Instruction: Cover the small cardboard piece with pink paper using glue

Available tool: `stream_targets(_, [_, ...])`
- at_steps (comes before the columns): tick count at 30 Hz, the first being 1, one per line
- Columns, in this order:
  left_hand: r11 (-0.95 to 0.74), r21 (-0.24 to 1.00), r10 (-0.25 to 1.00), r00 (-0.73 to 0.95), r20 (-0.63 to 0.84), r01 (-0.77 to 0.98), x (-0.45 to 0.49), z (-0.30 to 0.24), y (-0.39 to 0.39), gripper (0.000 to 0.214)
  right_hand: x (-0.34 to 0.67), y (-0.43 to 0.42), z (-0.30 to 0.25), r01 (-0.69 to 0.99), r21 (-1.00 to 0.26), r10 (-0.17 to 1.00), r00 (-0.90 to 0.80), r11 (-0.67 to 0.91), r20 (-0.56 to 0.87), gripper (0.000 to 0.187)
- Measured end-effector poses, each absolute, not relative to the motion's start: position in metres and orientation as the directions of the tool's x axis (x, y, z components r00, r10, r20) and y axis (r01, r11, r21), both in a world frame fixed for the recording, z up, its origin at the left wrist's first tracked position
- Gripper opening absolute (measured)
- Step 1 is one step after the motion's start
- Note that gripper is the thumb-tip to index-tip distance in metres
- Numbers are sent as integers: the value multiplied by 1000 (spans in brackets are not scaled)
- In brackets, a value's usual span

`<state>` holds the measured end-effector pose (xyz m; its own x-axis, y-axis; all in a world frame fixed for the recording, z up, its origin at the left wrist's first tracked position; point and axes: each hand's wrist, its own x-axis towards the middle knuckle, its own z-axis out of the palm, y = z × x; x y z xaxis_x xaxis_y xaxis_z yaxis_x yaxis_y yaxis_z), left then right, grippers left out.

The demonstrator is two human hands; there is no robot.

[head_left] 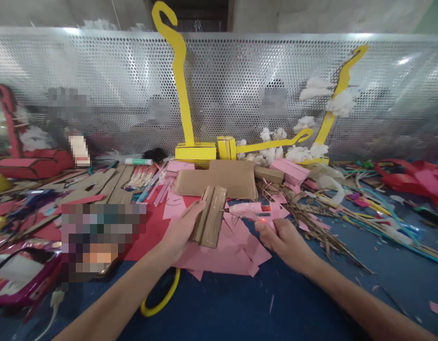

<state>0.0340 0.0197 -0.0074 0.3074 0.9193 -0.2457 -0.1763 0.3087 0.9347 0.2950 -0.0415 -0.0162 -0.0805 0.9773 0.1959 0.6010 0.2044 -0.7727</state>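
My left hand (179,232) grips a folded brown cardboard piece (211,215), holding it upright over a heap of pink paper sheets (236,246). My right hand (283,239) is closed on a pink glue gun (256,213) with a small red light, its nozzle pointing left at the cardboard's right edge. Both hands hover above the blue table surface (240,303).
A flat brown cardboard sheet (222,180) lies behind the hands. Yellow cardboard figures (183,94) with white cotton stand against a perforated metal screen (98,85). Dry sticks (311,218), coloured paper strips (382,213) and red paper lie right; a yellow loop (162,298) lies near my left forearm.
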Motion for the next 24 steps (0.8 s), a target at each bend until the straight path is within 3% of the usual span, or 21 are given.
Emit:
stream_targets(12, [320, 931, 909, 332, -250, -176, 35, -3, 18, 55, 293, -40, -12, 611, -774, 981, -21, 167, 195, 63])
stream_targets(24, [303, 938, 917, 320, -239, -167, 33, -8, 20, 58, 291, -44, -9, 621, -759, 980, -87, 195, 181, 62])
